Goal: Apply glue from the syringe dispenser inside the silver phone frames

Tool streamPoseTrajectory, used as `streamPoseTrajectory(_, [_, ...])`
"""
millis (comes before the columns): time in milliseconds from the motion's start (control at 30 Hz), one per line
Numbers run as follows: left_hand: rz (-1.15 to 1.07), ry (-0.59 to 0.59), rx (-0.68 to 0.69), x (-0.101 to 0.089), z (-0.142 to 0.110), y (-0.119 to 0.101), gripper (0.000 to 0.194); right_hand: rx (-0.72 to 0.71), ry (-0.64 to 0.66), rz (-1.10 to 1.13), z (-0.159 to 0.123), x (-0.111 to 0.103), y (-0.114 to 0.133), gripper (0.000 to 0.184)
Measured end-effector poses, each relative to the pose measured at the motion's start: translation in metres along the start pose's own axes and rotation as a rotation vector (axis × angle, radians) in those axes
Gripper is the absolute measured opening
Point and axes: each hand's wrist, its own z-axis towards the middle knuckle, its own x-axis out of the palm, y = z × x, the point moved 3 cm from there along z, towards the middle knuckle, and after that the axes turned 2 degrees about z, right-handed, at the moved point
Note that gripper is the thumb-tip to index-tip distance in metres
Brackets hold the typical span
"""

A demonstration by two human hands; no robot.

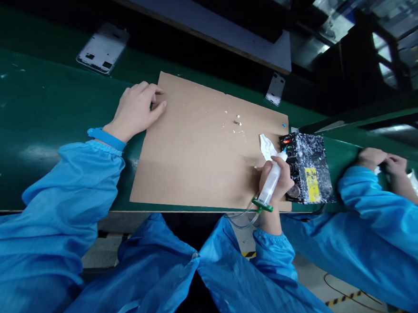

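Clasping a syringe in the right grip, above the right side of the cardboard, aimed toward the black box at that edge. Hemmed in by this box and a white cloth close by. Resting the left grip, slack, at the opposite edge. Roomiest between both grips, with crumbs farther back. Bounded by the near edge of the worktop, two panels and a shelf behind, a co-worker's hands well right.

The green bench bears a cardboard sheet, a black box and, seemingly, two pale panels.
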Motion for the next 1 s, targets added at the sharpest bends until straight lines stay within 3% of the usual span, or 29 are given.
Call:
streamPoseTrajectory(333, [0.038, -0.019, 0.002, 0.005, -0.001, 0.0, 0.037, -0.019, 0.031, -0.043, 0.002, 0.0, -0.005, 0.034])
streamPoseTrajectory(467, [0.07, -0.063, -0.072, -0.006, 0.002, 0.003, 0.04, -0.058, 0.037, 0.013, 0.003, 0.001, -0.008, 0.038])
streamPoseTrajectory(600, [0.149, -0.229, -0.3, -0.032, 0.015, 0.031, 0.069, -0.057, 0.036, 0.04, 0.003, 0.003, -0.012, 0.037])
streamPoseTrajectory(700, [0.127, -0.228, -0.435, -0.041, 0.027, 0.053, 0.095, -0.057, 0.041, 0.042, 0.003, 0.004, -0.011, 0.037])
streamPoseTrajectory(833, [0.057, -0.294, -0.474, -0.042, 0.034, 0.063, 0.088, -0.053, 0.043, 0.056, 0.006, 0.003, -0.005, 0.045])
streamPoseTrajectory(1000, [-0.029, -0.416, -0.463, -0.053, 0.026, 0.053, 0.082, -0.06, -0.025, 0.139, 0.012, -0.004, 0.0, 0.057])
